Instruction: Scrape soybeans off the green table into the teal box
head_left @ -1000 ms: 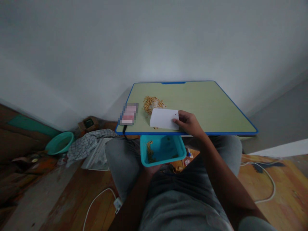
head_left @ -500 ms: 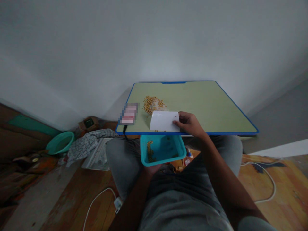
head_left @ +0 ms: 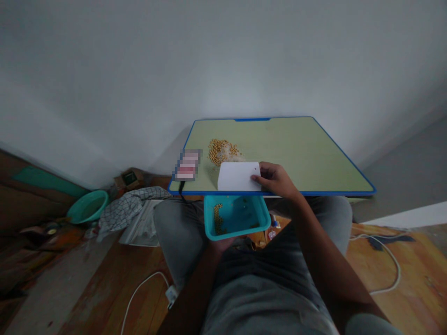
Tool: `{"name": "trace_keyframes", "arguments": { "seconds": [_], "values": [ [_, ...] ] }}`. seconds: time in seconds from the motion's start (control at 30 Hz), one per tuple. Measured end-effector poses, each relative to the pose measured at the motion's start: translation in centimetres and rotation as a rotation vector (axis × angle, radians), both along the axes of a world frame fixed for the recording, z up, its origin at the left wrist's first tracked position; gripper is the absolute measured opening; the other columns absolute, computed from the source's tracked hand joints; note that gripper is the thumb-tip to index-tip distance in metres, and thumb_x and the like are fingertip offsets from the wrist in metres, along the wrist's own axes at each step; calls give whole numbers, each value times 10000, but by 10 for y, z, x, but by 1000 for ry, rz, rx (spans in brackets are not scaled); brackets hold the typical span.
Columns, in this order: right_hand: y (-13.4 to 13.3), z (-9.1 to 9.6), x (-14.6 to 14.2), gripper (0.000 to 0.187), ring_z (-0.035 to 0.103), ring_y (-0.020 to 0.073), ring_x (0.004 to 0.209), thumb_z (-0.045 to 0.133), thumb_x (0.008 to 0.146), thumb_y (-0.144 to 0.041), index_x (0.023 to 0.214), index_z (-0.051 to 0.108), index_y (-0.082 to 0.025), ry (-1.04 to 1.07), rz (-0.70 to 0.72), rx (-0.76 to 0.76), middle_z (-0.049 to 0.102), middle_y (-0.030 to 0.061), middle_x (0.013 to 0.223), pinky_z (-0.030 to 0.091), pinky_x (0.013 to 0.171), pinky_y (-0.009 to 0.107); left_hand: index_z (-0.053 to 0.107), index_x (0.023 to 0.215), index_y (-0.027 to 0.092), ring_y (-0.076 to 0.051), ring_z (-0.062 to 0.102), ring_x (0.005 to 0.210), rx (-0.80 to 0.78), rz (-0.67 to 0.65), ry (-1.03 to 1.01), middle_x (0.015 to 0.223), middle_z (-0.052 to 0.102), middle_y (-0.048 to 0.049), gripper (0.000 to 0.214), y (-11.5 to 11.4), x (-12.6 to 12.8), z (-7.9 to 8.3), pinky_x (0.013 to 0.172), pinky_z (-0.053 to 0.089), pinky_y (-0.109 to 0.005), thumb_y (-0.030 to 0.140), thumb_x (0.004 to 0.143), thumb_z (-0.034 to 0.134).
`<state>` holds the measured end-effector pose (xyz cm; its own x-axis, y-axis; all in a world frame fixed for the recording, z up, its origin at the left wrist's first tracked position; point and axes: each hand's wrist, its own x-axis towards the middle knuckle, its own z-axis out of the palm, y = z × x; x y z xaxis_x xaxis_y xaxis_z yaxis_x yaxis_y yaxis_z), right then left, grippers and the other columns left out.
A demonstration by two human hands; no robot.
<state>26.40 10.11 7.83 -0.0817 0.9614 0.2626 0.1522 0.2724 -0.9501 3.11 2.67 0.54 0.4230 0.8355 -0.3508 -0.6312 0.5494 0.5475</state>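
Note:
My right hand [head_left: 274, 179] grips a white flat scraper [head_left: 239, 177] by its right end. The scraper stands tilted on the table, its lower edge at the blue front rim. Just behind it lies a heap of yellow soybeans [head_left: 218, 150], with a patch of whitish grains [head_left: 230, 153] on its right side. Under the table's front edge, my left hand [head_left: 221, 244] supports a turquoise plastic basin [head_left: 237, 232] from below; most of its fingers are hidden. Inside the basin, soybeans [head_left: 218, 218] are gathered along the left side.
The green table [head_left: 296, 149] has a blue rim and stands against the wall. A blurred-out phone-like object [head_left: 187, 165] with a black cable lies at its left edge. On the floor at left are a green basin [head_left: 89, 207] and a checked cloth [head_left: 129, 209]; white cables [head_left: 396, 265] lie around.
The scraper has come slightly toward me, down to the table's front rim. The few beans in front of it have gone from the table edge. The basin has barely moved.

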Motion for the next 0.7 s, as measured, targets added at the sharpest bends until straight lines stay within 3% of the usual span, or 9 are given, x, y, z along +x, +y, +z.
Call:
{"name": "trace_keyframes", "arguments": {
  "seconds": [0.2, 0.47, 0.7],
  "values": [
    [0, -1, 0, 306, 724, 222, 837, 813, 850, -442, 1007, 757, -185, 8, 12, -9, 792, 67, 921, 586, 729, 354, 652, 1514, 104, -422, 254, 1688, -177, 50, 34, 1466, 763, -94, 756, 1, 1, 15, 1362, 263, -617, 583, 1078, 263],
    [0, 0, -1, 293, 728, 221, 840, 796, 863, -434, 999, 739, -180, -7, 8, 6, 788, 70, 917, 588, 735, 353, 673, 1478, 132, -385, 313, 1682, -181, 33, 5, 1482, 756, -106, 721, 0, 0, 11, 1365, 269, -562, 599, 1081, 293],
    [1, -2, 0, 276, 714, 223, 850, 782, 865, -404, 1019, 743, -178, -19, -7, 9, 775, 73, 936, 577, 749, 351, 651, 1512, 110, -451, 331, 1652, -128, 72, 129, 1442, 777, -94, 792, -3, 7, 24, 1330, 314, -652, 610, 1073, 222]
  ]
}}
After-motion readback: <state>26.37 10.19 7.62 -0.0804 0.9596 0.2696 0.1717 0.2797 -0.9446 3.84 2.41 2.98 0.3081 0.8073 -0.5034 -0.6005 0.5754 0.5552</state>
